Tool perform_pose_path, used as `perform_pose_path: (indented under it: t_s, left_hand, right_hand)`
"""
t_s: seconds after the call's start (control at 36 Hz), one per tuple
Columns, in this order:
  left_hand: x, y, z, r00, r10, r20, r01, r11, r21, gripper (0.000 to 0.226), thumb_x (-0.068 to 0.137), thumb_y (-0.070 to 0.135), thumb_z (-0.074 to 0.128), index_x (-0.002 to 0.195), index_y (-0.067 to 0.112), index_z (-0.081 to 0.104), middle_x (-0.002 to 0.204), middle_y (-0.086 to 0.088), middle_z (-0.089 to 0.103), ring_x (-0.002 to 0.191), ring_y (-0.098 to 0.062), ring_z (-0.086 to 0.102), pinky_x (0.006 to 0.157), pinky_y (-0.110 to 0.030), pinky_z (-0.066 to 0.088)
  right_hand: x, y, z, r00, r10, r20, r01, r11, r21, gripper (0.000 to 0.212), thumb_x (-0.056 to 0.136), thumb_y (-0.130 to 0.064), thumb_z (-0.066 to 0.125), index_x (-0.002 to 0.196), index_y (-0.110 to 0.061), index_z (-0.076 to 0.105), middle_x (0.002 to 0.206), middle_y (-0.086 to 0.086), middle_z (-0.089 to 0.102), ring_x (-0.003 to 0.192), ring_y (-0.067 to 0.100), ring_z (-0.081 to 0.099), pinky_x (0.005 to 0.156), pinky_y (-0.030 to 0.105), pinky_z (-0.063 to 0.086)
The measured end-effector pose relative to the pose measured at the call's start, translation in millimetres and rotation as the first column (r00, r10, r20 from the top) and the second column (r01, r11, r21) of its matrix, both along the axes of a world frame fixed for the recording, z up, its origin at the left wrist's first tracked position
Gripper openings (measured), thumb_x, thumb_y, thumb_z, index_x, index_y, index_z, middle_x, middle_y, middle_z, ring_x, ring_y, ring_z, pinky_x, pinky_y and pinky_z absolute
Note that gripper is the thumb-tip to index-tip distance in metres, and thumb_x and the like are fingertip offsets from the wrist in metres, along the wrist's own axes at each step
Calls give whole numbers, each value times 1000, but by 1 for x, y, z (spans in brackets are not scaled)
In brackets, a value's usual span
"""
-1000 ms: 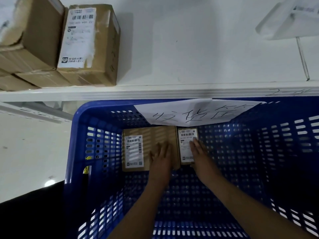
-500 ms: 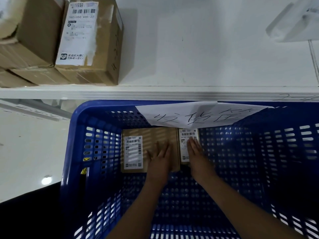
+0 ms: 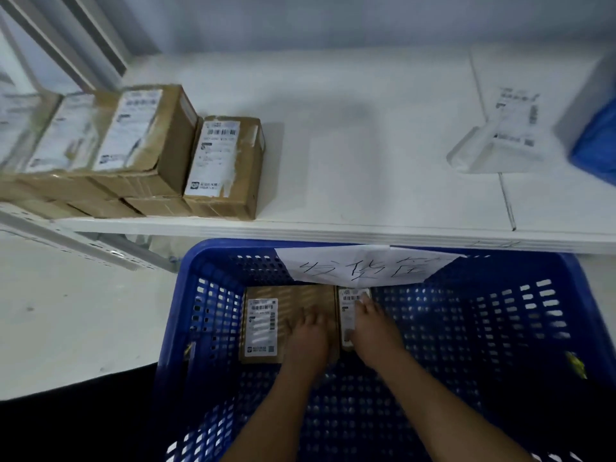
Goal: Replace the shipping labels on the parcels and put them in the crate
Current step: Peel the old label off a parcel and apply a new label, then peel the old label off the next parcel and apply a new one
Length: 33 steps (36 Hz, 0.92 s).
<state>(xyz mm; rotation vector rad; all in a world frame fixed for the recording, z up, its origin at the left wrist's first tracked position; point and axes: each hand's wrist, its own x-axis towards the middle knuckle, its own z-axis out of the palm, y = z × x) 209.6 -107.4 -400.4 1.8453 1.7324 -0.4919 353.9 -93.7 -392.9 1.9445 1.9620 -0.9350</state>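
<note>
A blue perforated crate (image 3: 213, 295) stands below the white table edge, with a handwritten paper sign (image 3: 363, 265) on its far rim. Two parcels lie on its floor at the far side. The wide brown parcel (image 3: 290, 305) carries a white label (image 3: 261, 326) on its left part. My left hand (image 3: 308, 335) rests flat on its right part. A narrow parcel (image 3: 348, 315) with a barcode label lies right beside it, and my right hand (image 3: 371, 325) lies on it with straight fingers.
Several labelled brown boxes (image 3: 223, 165) are stacked at the left of the white table (image 3: 366, 145). A white bag with a label (image 3: 500, 141) lies at the right, next to a blue object (image 3: 596, 141) at the edge. Pale floor shows left of the crate.
The view has tilted up, so more of the table and boxes shows. Both hands stay on the two parcels in the crate.
</note>
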Motion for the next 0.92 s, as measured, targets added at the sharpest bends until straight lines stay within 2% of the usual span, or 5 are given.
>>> perform_pose_path:
  t_s: [0.11, 0.31, 0.5, 0.75, 0.92]
  left_hand:
    - [-10, -1, 25, 998, -26, -52, 36, 982, 186, 67, 59, 26, 91, 120, 7, 73, 121, -15, 71, 111, -35, 70, 88, -65, 55]
    - [-24, -2, 119, 995, -76, -62, 86, 981, 172, 57, 107, 28, 41, 159, 10, 27, 167, -10, 25, 156, -30, 15, 124, -58, 8]
    - [-60, 9, 202, 995, -73, -61, 89, 944, 319, 53, 108, 28, 37, 158, 13, 27, 165, -7, 27, 155, -27, 16, 126, -56, 10]
    - [-125, 48, 315, 998, 55, 32, -62, 786, 615, 47, 106, 31, 40, 150, 15, 40, 158, -5, 39, 147, -25, 33, 123, -47, 25]
    - [-162, 79, 322, 992, 122, 39, -116, 725, 679, 49, 104, 30, 44, 152, 16, 39, 158, -6, 41, 148, -26, 32, 123, -48, 25]
  right_hand:
    - [-3, 5, 46, 999, 37, -9, -36, 999, 41, 69, 102, -33, 52, 157, -9, 19, 168, 12, 2, 147, 33, 25, 118, 44, 30]
    - [-16, 4, 133, 996, 89, 18, -90, 991, 96, 66, 104, -38, 47, 157, -11, 20, 167, 12, 8, 148, 30, 27, 118, 41, 29]
    - [-34, 9, 209, 986, 161, 47, -168, 946, 278, 46, 101, -33, 47, 141, -10, 43, 141, 11, 48, 120, 29, 52, 97, 36, 43]
    - [-83, 44, 277, 981, 193, 7, -178, 890, 420, 50, 102, -41, 48, 144, -13, 43, 142, 9, 49, 122, 28, 52, 99, 40, 47]
    - [-132, 73, 285, 979, 201, -42, -151, 844, 515, 50, 99, -41, 55, 141, -15, 44, 136, 9, 51, 114, 28, 56, 92, 41, 52]
